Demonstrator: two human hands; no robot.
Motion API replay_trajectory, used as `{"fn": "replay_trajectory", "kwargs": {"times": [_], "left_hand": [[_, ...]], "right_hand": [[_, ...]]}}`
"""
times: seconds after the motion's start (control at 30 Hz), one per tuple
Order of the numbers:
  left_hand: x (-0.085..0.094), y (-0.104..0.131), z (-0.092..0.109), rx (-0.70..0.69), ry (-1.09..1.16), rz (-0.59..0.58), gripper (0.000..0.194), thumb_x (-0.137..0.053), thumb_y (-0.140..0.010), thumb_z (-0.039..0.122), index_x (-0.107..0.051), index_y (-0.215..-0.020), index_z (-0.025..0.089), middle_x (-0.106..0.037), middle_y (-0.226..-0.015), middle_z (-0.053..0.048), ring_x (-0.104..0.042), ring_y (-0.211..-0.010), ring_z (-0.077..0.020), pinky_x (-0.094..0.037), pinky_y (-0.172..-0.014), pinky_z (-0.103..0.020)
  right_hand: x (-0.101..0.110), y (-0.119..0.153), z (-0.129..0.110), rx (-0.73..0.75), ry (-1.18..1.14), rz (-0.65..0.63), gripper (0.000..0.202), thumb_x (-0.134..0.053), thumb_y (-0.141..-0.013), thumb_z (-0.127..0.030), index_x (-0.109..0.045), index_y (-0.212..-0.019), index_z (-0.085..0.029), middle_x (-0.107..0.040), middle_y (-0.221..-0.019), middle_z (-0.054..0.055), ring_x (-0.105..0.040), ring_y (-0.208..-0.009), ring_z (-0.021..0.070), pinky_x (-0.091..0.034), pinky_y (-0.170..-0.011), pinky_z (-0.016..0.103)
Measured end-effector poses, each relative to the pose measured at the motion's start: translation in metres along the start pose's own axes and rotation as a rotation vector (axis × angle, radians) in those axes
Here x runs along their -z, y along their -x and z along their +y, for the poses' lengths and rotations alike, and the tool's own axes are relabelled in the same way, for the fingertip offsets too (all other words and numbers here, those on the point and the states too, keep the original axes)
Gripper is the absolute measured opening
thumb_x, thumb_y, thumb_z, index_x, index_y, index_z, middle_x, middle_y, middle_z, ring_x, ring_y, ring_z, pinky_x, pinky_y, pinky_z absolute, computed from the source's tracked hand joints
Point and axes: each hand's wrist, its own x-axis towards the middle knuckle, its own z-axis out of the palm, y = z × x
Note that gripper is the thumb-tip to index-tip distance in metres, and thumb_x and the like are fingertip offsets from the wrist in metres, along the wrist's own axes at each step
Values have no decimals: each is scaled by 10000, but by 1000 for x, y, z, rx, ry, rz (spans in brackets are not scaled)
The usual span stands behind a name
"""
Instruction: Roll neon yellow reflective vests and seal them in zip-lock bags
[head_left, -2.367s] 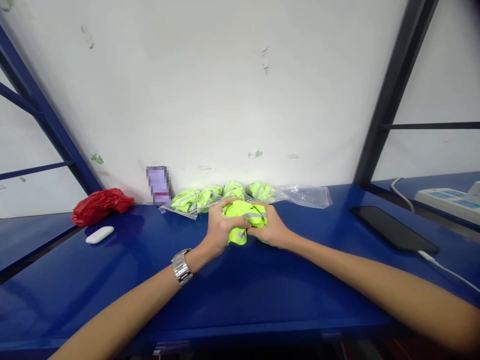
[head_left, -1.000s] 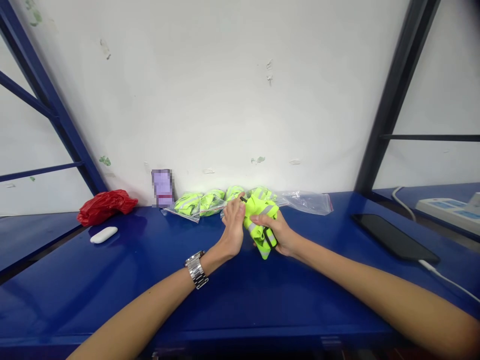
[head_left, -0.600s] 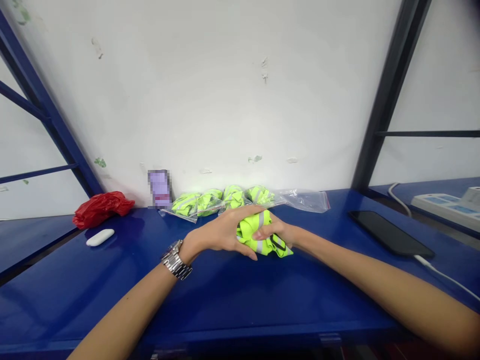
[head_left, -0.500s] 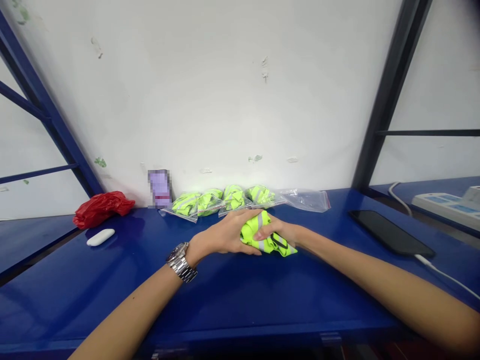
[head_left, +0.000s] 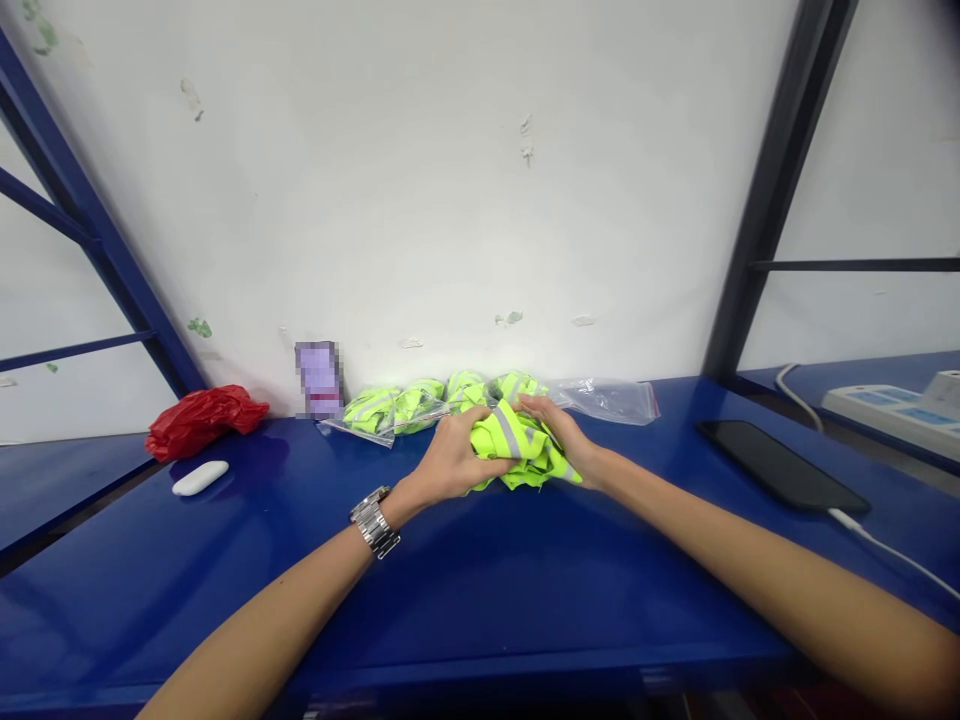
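Crumpled neon-yellow cloth with grey stripes [head_left: 514, 438] between both hands, over glossy blue table [head_left: 480, 590]. Left hand [head_left: 450, 458] pinches left side, thumb in front; right hand [head_left: 568, 438] curls around right, presumably to hold folds compact.

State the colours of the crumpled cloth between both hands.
The crumpled cloth is neon yellow-green with grey bands, seen in the head view.

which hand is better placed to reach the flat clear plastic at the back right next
Likely the right hand, which is nearer the clear plastic; the left hand holds the yellow cloth from the other side, thumb across its front.
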Motion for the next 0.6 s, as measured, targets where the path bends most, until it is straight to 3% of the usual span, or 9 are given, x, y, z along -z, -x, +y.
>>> {"fn": "replay_trajectory", "kwargs": {"times": [0.1, 0.2, 0.3, 0.4, 0.5, 0.6], "left_hand": [[-8, -3, 2, 94, 68, 107, 381, -741, -651, 351, -608, -944, 147, -642, -811, -22, -582, -721, -192, -415, -647, -283], [-25, -4, 10, 176, 104, 244, 358, -738, -643, 299, -595, -932, 143, -647, -812, -31, -591, -733, -198, -425, -649, -283], [-41, 1, 19, 183, 161, 316, 297, -702, -668, 236, -565, -917, 149, -643, -793, -22, -586, -698, -176, -428, -629, -266], [-48, 7, 24, 126, 266, 290, 305, -674, -713, 225, -536, -977, 158, -652, -858, -30, -599, -732, -169, -450, -654, -261], [-47, 11, 24, 61, 326, 252, 406, -711, -728, 305, -513, -1052, 161, -657, -948, -55, -612, -815, -186, -472, -718, -278], [-44, 10, 19, 91, 377, 266, 553, -785, -666, 402, -516, -1081, 154, -665, -972, -70, -618, -850, -205, -484, -743, -291]], "right_hand": [[-13, -5, 8, 93, -120, 178, 356, -573, -740, -527, -653, -826, -191, -684, -714, 7, -639, -664, 192, -507, -586, 279], [-23, -10, 19, 307, -214, 436, 273, -546, -733, -451, -636, -767, -195, -677, -729, -16, -640, -761, 177, -503, -689, 254], [-26, -12, 28, 391, -247, 564, 246, -511, -744, -433, -615, -761, -210, -662, -723, -40, -633, -755, 162, -498, -706, 249], [-27, -10, 30, 407, -310, 575, 236, -498, -749, -435, -585, -737, -217, -644, -687, -48, -629, -707, 154, -501, -676, 247], [-32, -5, 23, 363, -401, 474, 250, -518, -748, -462, -572, -737, -219, -646, -665, -36, -641, -693, 173, -514, -658, 270], [-36, 0, 13, 297, -472, 365, 244, -562, -735, -458, -586, -787, -221, -658, -698, -31, -651, -720, 186, -527, -675, 289]]}}
